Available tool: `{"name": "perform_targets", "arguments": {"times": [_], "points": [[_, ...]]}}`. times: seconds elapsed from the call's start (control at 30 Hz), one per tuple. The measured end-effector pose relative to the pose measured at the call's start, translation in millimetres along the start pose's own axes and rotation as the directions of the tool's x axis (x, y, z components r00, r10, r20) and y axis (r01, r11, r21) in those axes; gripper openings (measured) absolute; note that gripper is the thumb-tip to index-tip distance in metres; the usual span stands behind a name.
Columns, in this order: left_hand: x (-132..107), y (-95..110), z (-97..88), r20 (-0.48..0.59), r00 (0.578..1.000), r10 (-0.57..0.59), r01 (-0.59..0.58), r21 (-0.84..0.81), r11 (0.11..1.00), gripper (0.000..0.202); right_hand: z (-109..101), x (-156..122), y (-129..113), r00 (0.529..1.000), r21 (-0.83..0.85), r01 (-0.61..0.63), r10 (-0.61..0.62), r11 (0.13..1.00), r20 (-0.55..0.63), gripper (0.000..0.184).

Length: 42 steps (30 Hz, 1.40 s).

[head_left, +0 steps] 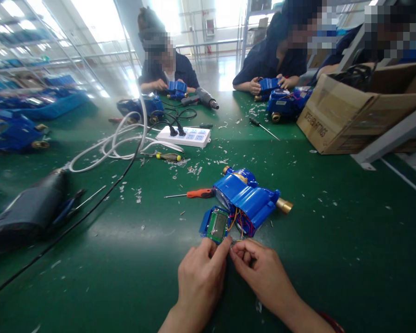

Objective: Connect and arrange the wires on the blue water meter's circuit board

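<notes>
Below the water meter (pixel 248 198), left hand (pixel 199 277) and right hand (pixel 263 273) pinch a wire end (pixel 232 243). A tug may tear the leads (pixel 238 221) off the display board (pixel 217 225).

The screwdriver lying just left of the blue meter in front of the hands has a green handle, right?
No: the head view shows the screwdriver has an orange handle, not green. It does lie just left of the blue meter, beyond the left hand and right hand.

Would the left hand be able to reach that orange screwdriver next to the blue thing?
Probably yes. The orange screwdriver lies on the table just beyond the left hand, with only the small green board beside the path. The hand is busy at the wires, though.
</notes>
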<state>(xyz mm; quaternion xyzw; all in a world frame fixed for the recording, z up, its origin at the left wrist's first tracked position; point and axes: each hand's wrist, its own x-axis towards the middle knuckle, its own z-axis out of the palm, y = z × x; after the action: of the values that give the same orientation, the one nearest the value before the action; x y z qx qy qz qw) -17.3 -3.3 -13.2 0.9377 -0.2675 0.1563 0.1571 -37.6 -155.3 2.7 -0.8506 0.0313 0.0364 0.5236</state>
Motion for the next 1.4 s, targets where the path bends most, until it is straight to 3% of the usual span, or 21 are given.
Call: {"name": "perform_targets", "arguments": {"times": [0.1, 0.2, 0.4, 0.57, 0.73, 1.07, 1.4], "points": [[10, -1, -6.7, -0.102, 0.989, 0.109, -0.094, 0.145, 0.985, 0.027, -2, -2, 0, 0.996, -0.080, 0.072, -0.076, 0.994, -0.041, 0.012], [24, -3, -14.2, -0.136, 0.979, 0.153, -0.148, 0.045, 0.988, 0.016, -3, -3, 2, 0.979, -0.154, 0.159, -0.176, 0.975, -0.102, 0.011], [43, -8, -26.0, -0.010, 0.987, 0.162, -0.160, -0.190, 0.969, 0.014, -3, 0, 6, 0.887, -0.315, 0.326, -0.403, 0.892, -0.225, 0.010], [43, -10, -27.0, 0.104, 0.982, 0.160, -0.117, -0.339, 0.934, 0.015, -3, -2, 6, 0.832, -0.428, 0.351, -0.488, 0.833, -0.265, 0.012], [40, -11, -26.1, 0.138, 0.982, 0.131, -0.062, -0.421, 0.905, 0.016, -3, -4, 9, 0.773, -0.560, 0.367, -0.578, 0.743, -0.261, 0.015], [41, -13, -25.1, 0.165, 0.982, 0.096, -0.013, -0.443, 0.897, 0.016, -1, -3, 8, 0.857, -0.328, 0.341, -0.435, 0.881, -0.277, 0.014], [40, -12, -27.6, 0.325, 0.940, 0.099, 0.072, -0.475, 0.877, 0.016, -6, -10, 7, 0.921, -0.134, 0.285, -0.310, 0.949, -0.237, 0.013]]}}
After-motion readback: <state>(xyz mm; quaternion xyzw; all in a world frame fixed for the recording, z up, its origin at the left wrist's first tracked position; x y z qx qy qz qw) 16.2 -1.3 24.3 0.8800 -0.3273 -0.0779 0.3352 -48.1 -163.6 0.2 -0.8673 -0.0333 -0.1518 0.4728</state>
